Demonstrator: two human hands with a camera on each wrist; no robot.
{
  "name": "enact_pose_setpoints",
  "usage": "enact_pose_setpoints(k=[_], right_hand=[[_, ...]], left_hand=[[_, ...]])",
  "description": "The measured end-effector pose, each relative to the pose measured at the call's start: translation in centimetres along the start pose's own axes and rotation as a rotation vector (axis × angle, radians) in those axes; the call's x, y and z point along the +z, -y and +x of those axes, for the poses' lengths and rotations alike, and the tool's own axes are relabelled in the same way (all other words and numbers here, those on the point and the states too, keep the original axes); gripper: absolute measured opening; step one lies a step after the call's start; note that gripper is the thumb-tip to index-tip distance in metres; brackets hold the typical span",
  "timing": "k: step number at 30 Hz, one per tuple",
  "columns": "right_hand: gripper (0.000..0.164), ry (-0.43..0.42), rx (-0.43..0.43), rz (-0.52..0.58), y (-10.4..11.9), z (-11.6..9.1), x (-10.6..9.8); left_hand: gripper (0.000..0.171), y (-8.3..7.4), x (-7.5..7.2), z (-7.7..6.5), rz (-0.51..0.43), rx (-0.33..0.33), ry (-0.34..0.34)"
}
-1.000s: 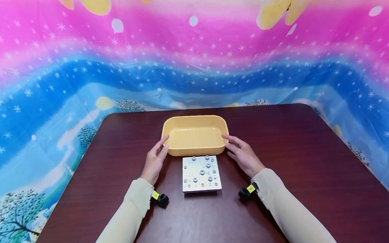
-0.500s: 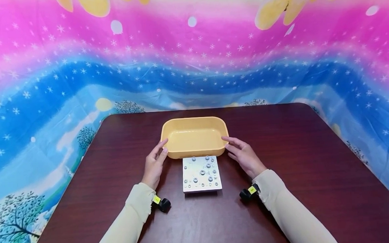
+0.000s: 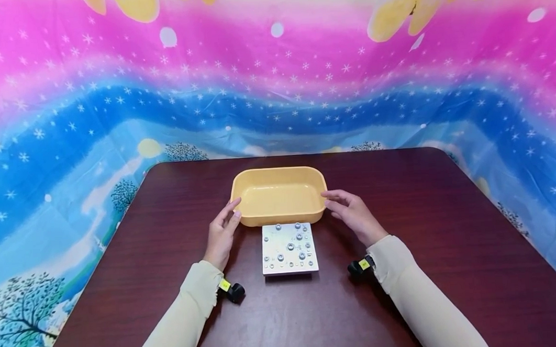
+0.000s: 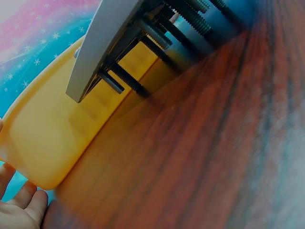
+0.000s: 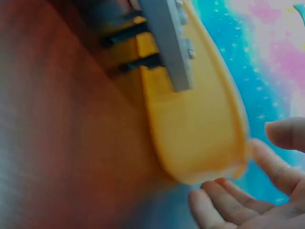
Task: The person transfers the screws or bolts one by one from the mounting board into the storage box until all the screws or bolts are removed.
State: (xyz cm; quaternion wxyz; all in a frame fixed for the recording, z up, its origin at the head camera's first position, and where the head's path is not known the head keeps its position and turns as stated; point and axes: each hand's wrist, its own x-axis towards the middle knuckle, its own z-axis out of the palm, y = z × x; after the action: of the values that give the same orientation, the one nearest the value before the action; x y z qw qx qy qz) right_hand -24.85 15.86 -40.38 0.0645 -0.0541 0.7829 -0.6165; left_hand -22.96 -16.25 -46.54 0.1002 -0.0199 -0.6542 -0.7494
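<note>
As you look down from the head view, your left hand (image 3: 219,237) and right hand (image 3: 356,216) lie at the two short ends of a yellow tray (image 3: 281,198), which sits at the middle of the dark reddish-brown counter (image 3: 427,228), toward its far side. Your left hand has its fingers extended, with the index tip at the rim and the thumb beside the near corner; your right hand is loosely spread, its fingertips just at the other end. Nearer to you than the tray, between your forearms, stands a square metal plate (image 3: 278,242) with round screw heads (image 3: 290,247) on its upper face; you cannot tell here whether its far edge touches the tray. You wear pale sleeves (image 3: 196,290), and a black wrist camera (image 3: 235,292) with a small yellow tag (image 3: 224,285) shows at your left cuff. Behind the counter hangs a printed cloth (image 3: 273,84) in pink and blue with snowflakes and trees. From your left wrist, you see the plate raised above the counter on dark threaded legs (image 4: 128,80), the tray's long wall behind it, and your fingers, partly cut off by the picture's edge, around the rounded end. From your right wrist, though much is blurred, your thumb stands apart from the tray, your index finger reaches its rim, and your other fingers bend gently beside the lower part of its end wall.
</note>
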Motion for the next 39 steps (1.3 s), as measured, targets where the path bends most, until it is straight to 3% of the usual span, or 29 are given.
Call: enact_pose_setpoints(k=[6,11,16,22,28,33,39], right_hand=[[0.028,-0.124,-0.194,-0.401,3.9,-0.9,0.2],[0.016,0.007,-0.245,-0.689,6.6,-1.9,1.8],[0.008,0.123,-0.204,-0.933,7.0,-2.2,3.8],[0.010,0.153,-0.140,-1.044,6.2,-2.1,5.1],[0.008,0.139,-0.150,-1.142,5.6,-2.0,6.2],[0.021,0.109,-0.160,-1.204,5.6,-2.2,6.9],[0.027,0.098,-0.140,-1.217,5.4,-2.3,6.9]], left_hand=[[0.036,-0.2,-0.1,0.1,-0.007,0.014,-0.004],[0.036,-0.3,-0.1,0.2,-0.005,0.010,-0.009],[0.036,-0.4,-0.1,0.1,0.004,0.002,-0.016],[0.037,-0.7,0.1,0.1,0.019,-0.002,-0.004],[0.037,-0.6,0.0,0.2,0.021,-0.014,-0.004],[0.037,-1.2,0.0,-0.2,0.021,-0.033,0.005],[0.037,-0.6,0.1,0.0,0.036,-0.024,-0.006]])
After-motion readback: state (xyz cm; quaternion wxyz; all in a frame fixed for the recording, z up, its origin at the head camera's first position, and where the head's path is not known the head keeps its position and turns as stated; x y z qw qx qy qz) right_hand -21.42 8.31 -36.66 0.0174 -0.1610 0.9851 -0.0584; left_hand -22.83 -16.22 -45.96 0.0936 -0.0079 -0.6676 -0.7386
